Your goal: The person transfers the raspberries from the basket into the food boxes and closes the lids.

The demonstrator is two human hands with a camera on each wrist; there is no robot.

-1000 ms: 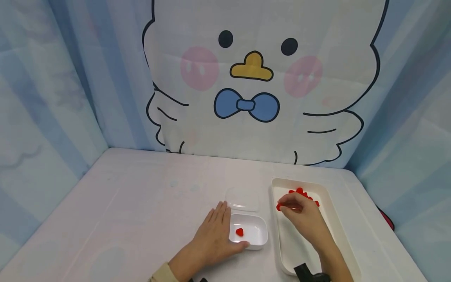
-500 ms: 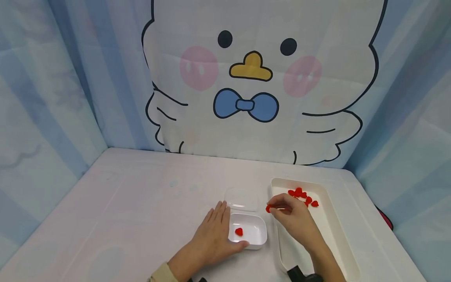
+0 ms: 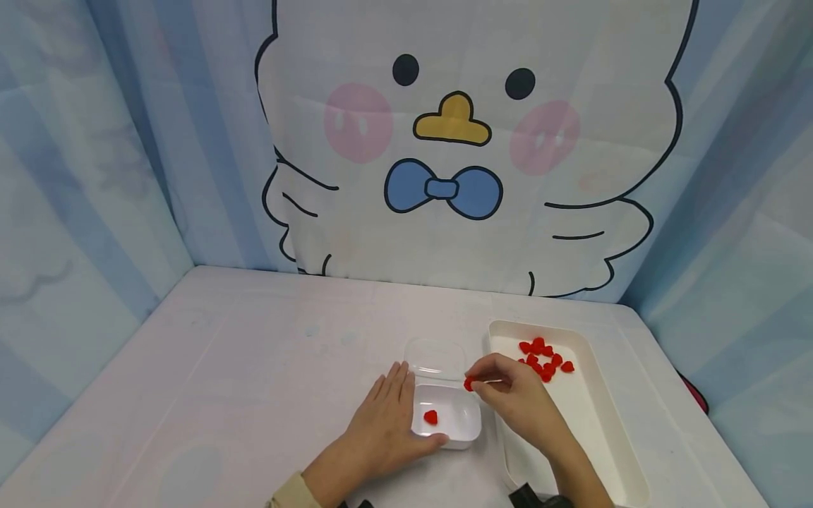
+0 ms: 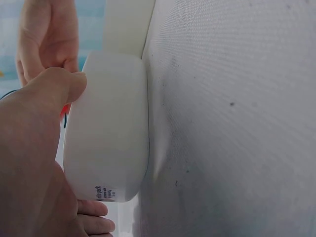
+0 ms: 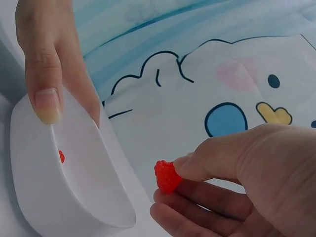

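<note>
hands (image 3: 387,430) (image 3: 521,401) by rim (image 3: 464,442) of white box (image 3: 456,418)

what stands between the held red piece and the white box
Nothing visible: the red piece, pinched by the right hand, is by the open-topped white box, and the left hand is at its left and near sides.

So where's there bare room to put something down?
Biggest patch: the table left of the left hand, back to the bird curtain. The tray also has bare room right of the right forearm, nearer than the red berries. Crowded: around the white box, clear lid and right hand.
</note>
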